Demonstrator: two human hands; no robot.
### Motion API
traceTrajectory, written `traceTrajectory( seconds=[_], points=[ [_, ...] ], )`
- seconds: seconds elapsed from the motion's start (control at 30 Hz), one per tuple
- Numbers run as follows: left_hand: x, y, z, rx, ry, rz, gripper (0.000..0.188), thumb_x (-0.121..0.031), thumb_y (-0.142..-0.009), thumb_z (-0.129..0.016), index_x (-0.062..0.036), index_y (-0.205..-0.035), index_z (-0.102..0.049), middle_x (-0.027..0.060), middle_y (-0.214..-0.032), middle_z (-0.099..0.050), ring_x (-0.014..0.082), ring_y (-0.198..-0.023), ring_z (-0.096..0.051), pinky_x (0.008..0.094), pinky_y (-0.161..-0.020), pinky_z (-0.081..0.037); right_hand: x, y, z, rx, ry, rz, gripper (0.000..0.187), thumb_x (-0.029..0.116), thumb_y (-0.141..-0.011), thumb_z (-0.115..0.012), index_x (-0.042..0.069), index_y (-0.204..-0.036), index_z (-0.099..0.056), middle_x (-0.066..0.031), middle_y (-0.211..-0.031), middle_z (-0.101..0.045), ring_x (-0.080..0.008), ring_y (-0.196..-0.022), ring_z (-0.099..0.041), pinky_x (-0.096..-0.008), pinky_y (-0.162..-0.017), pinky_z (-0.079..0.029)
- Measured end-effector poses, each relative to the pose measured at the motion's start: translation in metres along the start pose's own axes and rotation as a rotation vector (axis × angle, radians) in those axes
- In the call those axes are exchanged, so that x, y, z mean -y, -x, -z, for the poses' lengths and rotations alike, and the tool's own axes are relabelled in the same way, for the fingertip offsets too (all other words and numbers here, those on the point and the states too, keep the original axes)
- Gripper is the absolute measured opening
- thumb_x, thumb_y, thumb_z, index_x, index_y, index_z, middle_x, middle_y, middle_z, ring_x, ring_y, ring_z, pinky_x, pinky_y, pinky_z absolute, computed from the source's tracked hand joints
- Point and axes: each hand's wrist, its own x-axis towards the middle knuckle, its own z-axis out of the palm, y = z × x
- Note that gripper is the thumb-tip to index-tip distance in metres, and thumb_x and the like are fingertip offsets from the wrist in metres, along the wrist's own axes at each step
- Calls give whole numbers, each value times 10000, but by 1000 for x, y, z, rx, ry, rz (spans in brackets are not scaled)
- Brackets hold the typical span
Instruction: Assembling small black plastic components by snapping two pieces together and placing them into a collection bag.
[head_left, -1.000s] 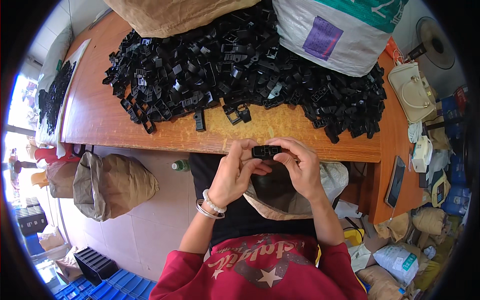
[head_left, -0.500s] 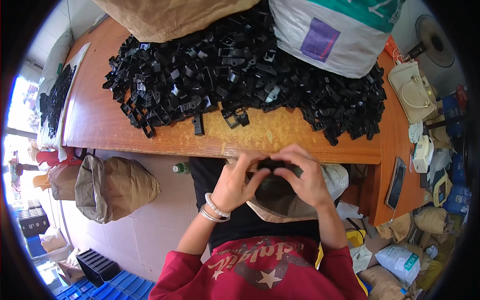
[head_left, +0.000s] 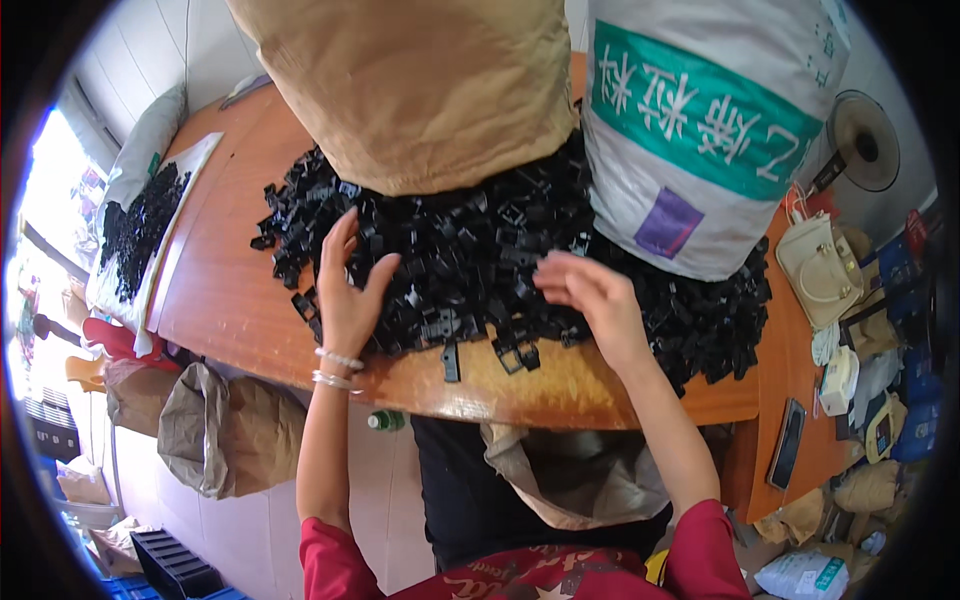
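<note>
Hands (head_left: 346,300) (head_left: 604,298) over black parts (head_left: 450,250); white-lettered, purple-labelled sack (head_left: 622,190)

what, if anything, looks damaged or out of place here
The brown wooden table has a pale, scuffed patch near its front edge, beside the heap of small black plastic parts; the finish there looks worn away, unlike the smoother surface at left.

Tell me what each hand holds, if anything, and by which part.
The left hand is open, holding nothing. The right hand shows nothing held, but its underside is hidden: cannot tell.
</note>
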Motion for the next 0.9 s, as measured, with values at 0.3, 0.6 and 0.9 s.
traceTrajectory(
  seconds=[0.3, 0.6, 0.9],
  points=[
    [-22, -114, -17, -390, -280, -428, 1035, -335, -662, -854, -232, -1490, -241, 247, -1533, -79, 407, -1399, -212, 496, -1092, -304, -2, -127, -71, -22, -732, -186, 356, 292, -971, -528, -30, -1121, -505, -142, -1094, -587, -340, -1002, -629, -385, -779, -540],
    [-56, -161, -16, -468, -234, -436, 1102, -411, -632, -871, -214, -1496, -217, 178, -1375, -330, 318, -1296, -367, 419, -1071, -347, -15, -134, -80, -149, -502, -15, 397, 322, -992, -487, -72, -1037, -516, -203, -921, -646, -299, -722, -699, -295, -572, -565],
    [-45, -154, -9, -495, -328, -471, 1109, -415, -630, -870, -202, -1496, -212, 176, -1381, -330, 317, -1291, -375, 398, -1064, -353, -17, -110, -89, -180, -530, 19, 359, 259, -1006, -459, -89, -1066, -520, -222, -972, -651, -304, -768, -701, -315, -656, -595]
  ],
)
